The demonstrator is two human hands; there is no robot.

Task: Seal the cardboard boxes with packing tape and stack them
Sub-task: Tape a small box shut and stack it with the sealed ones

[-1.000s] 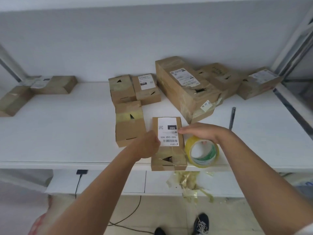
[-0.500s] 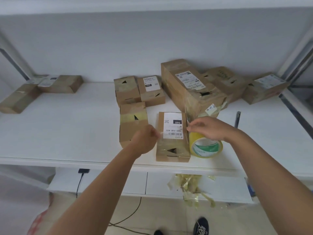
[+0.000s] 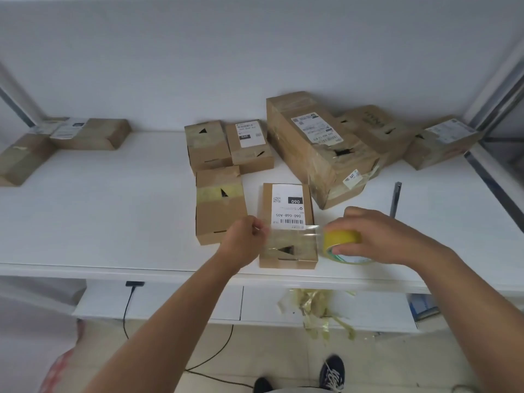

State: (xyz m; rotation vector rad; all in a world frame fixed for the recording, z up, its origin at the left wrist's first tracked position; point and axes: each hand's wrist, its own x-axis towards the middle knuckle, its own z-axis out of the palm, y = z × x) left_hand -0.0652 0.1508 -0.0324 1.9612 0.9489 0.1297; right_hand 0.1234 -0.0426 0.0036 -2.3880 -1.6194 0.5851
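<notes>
Clear tape strip (image 3: 292,236) spans the labelled brown cardboard box (image 3: 287,226): sealing is underway. Left hand (image 3: 245,241) pinches its free end; right hand (image 3: 377,236) clasps the yellow tape roll (image 3: 341,241). Next, probably, pressing it down.

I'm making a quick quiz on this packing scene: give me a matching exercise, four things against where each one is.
Things:
1. tape roll
2. tape end
3. pen
4. scrap tape

Places:
A. hanging below the table edge
B. pinched by the left hand
C. lying on the table, beyond the right hand
D. gripped by the right hand

Pairs: 1-D, 2-B, 3-C, 4-A
</notes>
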